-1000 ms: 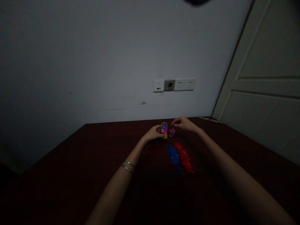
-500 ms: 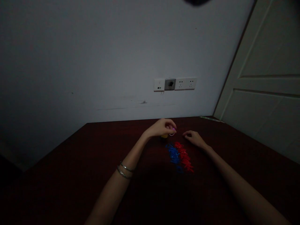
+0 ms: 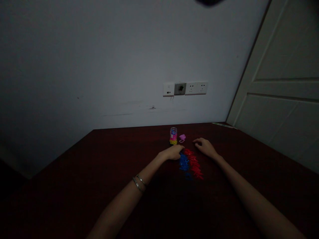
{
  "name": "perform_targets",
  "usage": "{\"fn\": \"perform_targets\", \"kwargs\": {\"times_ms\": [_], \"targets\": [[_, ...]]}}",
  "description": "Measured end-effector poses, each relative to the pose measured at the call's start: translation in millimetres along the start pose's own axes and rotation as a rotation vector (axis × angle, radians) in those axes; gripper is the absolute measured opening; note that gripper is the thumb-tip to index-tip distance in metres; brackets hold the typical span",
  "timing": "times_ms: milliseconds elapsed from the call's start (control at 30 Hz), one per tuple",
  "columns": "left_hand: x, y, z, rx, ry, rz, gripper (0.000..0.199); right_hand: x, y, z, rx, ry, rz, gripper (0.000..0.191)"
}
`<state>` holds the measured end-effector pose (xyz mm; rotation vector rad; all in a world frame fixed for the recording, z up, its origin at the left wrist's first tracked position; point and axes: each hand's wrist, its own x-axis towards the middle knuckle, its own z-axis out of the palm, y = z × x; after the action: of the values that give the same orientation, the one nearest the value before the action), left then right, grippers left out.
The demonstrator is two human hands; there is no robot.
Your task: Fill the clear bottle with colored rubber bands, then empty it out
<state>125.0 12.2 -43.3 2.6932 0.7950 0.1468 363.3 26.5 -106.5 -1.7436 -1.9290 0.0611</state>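
My left hand [image 3: 173,152], with two bangles on the wrist, is at the far end of a row of blue pieces [image 3: 184,162]. Its fingers are closed together, and what they hold, if anything, is hidden. Beside the blue row lies a row of red pieces [image 3: 194,164]. Behind the hand a clear jar [image 3: 173,135] stands upright with blue, pink and yellow contents. A pink lid [image 3: 182,136] with a white loop lies to the jar's right. My right hand [image 3: 204,146] rests on the table to the right of the rows, fingers loosely curled and apart, holding nothing.
The dark red table [image 3: 124,149] reaches back to a grey wall. Sockets and a switch [image 3: 184,88] are set in the wall above it. A thin pale strip [image 3: 224,125] lies at the back right edge, near a white panelled door [image 3: 281,83].
My left hand has come down toward me from the jar and pink lid to the far end of the blue row, uncovering the jar. My right hand has stayed nearly still.
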Motion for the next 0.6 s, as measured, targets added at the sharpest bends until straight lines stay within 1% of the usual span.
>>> {"fn": "perform_targets", "kwargs": {"times_ms": [133,300,367,467,533,600], "targets": [[1.0,-0.8,3.9,0.036,-0.007,0.012,0.037,-0.2,-1.8,-0.8,-0.008,-0.011,0.016,0.029],[0.6,-2.2,-2.4,0.012,-0.039,0.026,0.024,-0.3,-3.0,-1.0,-0.014,-0.014,0.023,0.028],[-0.2,-4.5,-4.7,-0.017,-0.048,0.044,0.027,-0.2,-2.8,-0.8,-0.016,-0.012,0.011,0.028],[-0.8,-7.0,-5.2,-0.036,-0.086,0.104,0.039,-0.4,-3.0,-1.2,-0.020,-0.014,-0.005,0.029],[-0.7,-7.2,-4.2,-0.043,-0.101,0.127,0.037,-0.8,-3.7,-1.8,-0.018,-0.016,-0.012,0.029],[-0.8,-6.0,-3.5,-0.046,-0.109,0.118,0.032,-1.5,-4.8,-2.8,-0.020,-0.023,-0.014,0.030]]}}
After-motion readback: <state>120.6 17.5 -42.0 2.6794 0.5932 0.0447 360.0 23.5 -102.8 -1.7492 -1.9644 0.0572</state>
